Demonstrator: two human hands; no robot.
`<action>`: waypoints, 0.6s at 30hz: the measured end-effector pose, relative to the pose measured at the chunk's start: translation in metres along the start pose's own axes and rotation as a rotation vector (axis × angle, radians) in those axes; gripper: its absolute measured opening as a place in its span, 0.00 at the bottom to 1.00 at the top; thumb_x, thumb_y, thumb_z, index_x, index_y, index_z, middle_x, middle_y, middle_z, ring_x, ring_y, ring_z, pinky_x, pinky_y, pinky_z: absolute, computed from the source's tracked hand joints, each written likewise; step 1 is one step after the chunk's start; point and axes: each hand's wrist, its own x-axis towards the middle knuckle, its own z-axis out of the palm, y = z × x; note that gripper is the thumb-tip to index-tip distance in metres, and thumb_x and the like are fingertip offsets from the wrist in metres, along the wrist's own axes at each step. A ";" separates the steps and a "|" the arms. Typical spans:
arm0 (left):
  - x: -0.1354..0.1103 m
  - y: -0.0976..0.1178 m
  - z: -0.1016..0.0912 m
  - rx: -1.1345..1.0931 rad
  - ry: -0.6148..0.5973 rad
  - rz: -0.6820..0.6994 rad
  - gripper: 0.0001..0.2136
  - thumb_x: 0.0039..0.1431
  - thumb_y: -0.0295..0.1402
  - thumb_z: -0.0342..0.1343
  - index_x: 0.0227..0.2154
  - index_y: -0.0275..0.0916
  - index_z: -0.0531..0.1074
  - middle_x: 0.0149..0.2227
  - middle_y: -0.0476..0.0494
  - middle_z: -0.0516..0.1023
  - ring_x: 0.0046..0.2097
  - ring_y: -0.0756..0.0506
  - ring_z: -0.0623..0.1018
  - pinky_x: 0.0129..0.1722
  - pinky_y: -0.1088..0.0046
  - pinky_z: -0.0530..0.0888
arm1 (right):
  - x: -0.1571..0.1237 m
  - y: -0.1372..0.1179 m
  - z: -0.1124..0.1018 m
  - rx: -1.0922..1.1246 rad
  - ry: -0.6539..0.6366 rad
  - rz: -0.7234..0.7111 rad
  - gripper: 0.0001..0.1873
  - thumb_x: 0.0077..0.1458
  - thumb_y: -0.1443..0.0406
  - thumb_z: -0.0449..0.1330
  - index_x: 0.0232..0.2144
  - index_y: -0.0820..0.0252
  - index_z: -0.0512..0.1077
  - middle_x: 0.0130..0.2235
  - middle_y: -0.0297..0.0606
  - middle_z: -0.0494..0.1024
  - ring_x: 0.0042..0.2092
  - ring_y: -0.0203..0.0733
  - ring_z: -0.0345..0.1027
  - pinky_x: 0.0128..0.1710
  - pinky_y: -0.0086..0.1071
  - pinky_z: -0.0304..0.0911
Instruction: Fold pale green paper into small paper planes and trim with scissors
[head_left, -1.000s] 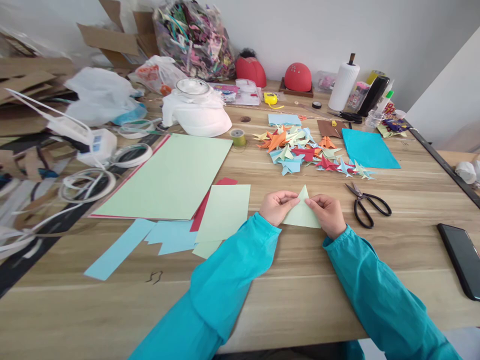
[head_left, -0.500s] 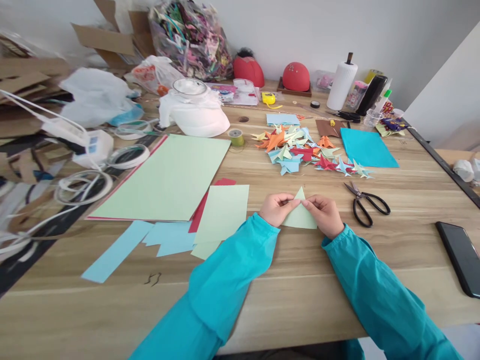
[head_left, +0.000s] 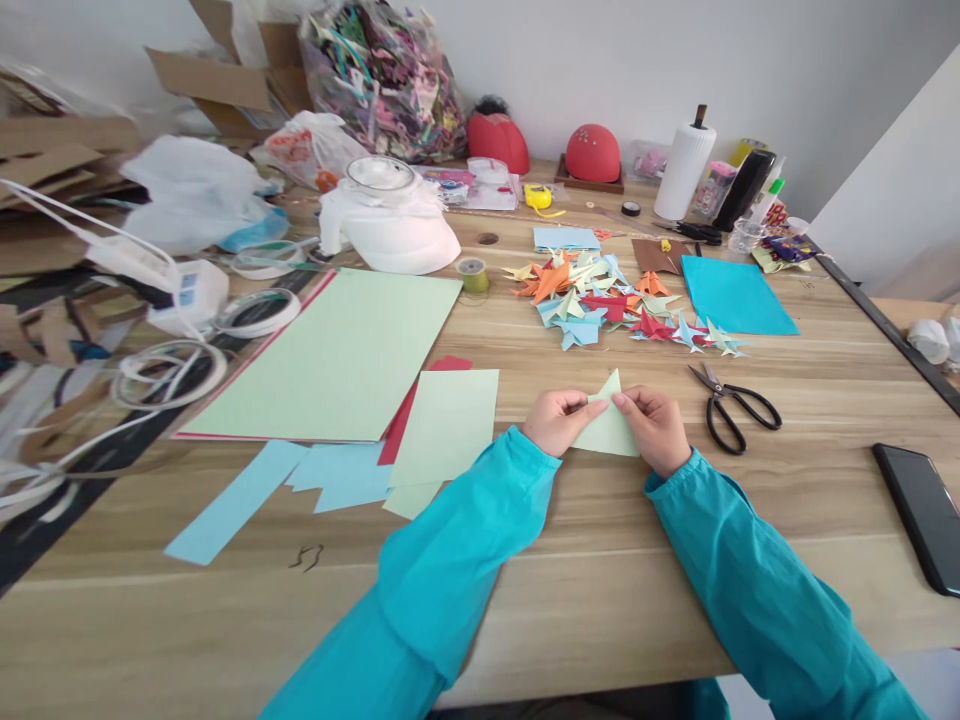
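A small folded piece of pale green paper (head_left: 609,436), with a pointed top, is held just above the wooden table by both hands. My left hand (head_left: 556,420) pinches it from the left side, thumb on top. From the right, my right hand (head_left: 657,424) grips its edge near the tip, the thumb close to the left one. Fingers behind the paper are hidden. Black-handled scissors (head_left: 726,408) lie to the right of my right hand. Left of my left hand is a pale green rectangular sheet (head_left: 454,420).
Folded paper figures (head_left: 600,300) in several colours lie in a heap behind the hands. Large green sheets (head_left: 337,350) and blue strips (head_left: 234,505) are at the left. A phone (head_left: 916,515) rests at the right edge; white cables (head_left: 169,375) coil far left.
The paper's tip has turned and shifted slightly to the right between the fingers. Both hands have moved a little to the right, and the thumbs are slightly farther apart.
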 end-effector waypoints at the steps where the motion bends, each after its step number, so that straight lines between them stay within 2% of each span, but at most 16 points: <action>1: 0.000 -0.001 0.000 0.012 -0.003 0.013 0.16 0.44 0.45 0.58 0.17 0.34 0.73 0.16 0.51 0.68 0.21 0.53 0.65 0.21 0.76 0.61 | 0.000 0.000 0.000 0.008 0.003 0.005 0.20 0.45 0.49 0.59 0.22 0.61 0.69 0.19 0.33 0.69 0.21 0.32 0.57 0.18 0.27 0.53; 5: 0.000 -0.003 0.000 -0.031 -0.007 0.022 0.15 0.43 0.44 0.58 0.19 0.34 0.73 0.17 0.50 0.69 0.22 0.52 0.66 0.22 0.76 0.62 | 0.001 0.000 0.000 0.045 -0.008 0.028 0.20 0.43 0.49 0.60 0.22 0.61 0.70 0.20 0.33 0.70 0.21 0.33 0.58 0.19 0.27 0.53; 11: 0.000 0.000 0.000 -0.021 0.019 0.026 0.15 0.43 0.44 0.59 0.17 0.34 0.72 0.16 0.51 0.67 0.21 0.52 0.64 0.21 0.76 0.60 | 0.001 -0.002 0.000 0.051 -0.040 0.041 0.21 0.44 0.48 0.59 0.23 0.62 0.70 0.20 0.32 0.69 0.21 0.32 0.57 0.20 0.27 0.53; 18: -0.001 0.004 -0.001 -0.084 0.032 -0.016 0.15 0.40 0.44 0.60 0.18 0.34 0.73 0.17 0.50 0.70 0.22 0.51 0.66 0.23 0.75 0.62 | 0.000 -0.005 0.000 0.027 -0.027 0.003 0.26 0.48 0.46 0.54 0.14 0.60 0.59 0.16 0.27 0.55 0.19 0.29 0.45 0.17 0.26 0.44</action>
